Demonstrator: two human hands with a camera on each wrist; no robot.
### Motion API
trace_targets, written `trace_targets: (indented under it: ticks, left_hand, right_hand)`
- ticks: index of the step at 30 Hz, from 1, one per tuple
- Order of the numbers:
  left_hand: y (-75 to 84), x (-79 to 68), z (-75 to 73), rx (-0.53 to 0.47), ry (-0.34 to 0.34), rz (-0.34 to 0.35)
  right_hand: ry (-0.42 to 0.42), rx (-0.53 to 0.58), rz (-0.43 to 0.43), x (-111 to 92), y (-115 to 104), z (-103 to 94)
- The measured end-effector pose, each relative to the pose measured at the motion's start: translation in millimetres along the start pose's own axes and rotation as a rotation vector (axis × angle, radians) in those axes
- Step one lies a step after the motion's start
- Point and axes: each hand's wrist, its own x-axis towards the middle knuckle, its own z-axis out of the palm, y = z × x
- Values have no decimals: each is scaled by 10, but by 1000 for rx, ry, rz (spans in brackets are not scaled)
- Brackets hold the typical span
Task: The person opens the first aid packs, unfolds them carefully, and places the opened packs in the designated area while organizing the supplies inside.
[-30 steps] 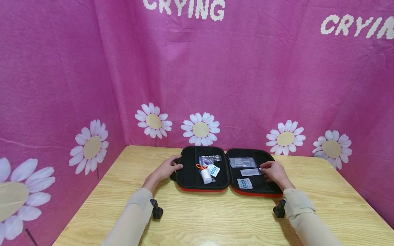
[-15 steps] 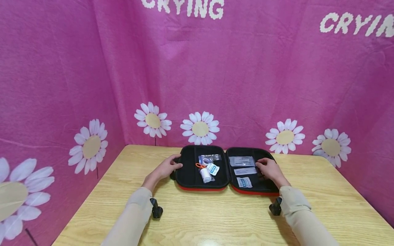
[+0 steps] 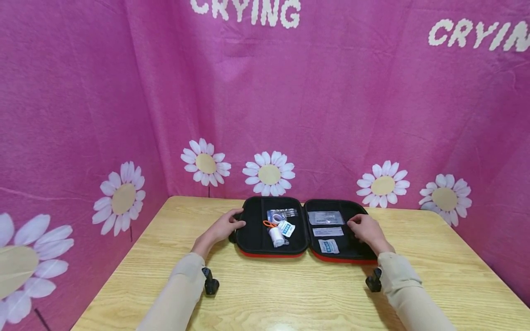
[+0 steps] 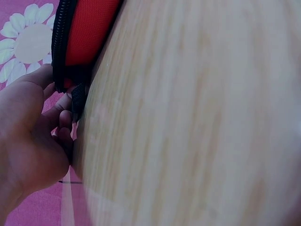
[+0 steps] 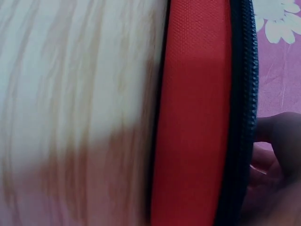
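Note:
An unfolded black-lined case with red outer sides point(image 3: 271, 256) lies on the table. My left hand point(image 3: 221, 228) grips its left edge, thumb over the rim and fingers curled below by a black strap point(image 4: 79, 101). Over the right half is my right hand point(image 3: 368, 231), thumb and forefinger close together near the lining. I cannot tell whether these fingertips pinch anything. To their left lie a clear packet point(image 3: 326, 218), a narrow white packet point(image 3: 328, 231) and a small white packet with blue-green print point(image 3: 329, 246). The right wrist view shows the zippered rim point(image 5: 249, 94) partly hiding that hand.
In the left half, orange-handled scissors point(image 3: 269, 224), a white wrapped roll point(image 3: 276, 236), a ring-shaped tape roll point(image 3: 278, 218), a blue-printed packet point(image 3: 286, 228) and a clear packet point(image 3: 291, 212) are bunched near the hinge. A pink flowered curtain point(image 3: 323, 115) hangs behind the table point(image 3: 281, 294).
The narrow packet has moved left and lies in line between the other two. My right fingers have come off its right end. My left hand stays on the case's edge.

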Motion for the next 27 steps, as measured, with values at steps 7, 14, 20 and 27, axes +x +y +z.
trace_targets:
  ticks: [7, 14, 20, 27]
  left_hand:
    - [-5, 6, -5, -3, 0, 10]
    - [1, 5, -9, -1, -3, 6]
    - [3, -7, 0, 1, -2, 6]
    - [24, -12, 8, 3, 1, 11]
  right_hand:
    - [23, -44, -51, -2, -34, -38]
    - [37, -25, -104, 36, -84, -5]
    - [16, 0, -106, 44, -183, 20]
    - [12, 3, -120, 61, -243, 51]
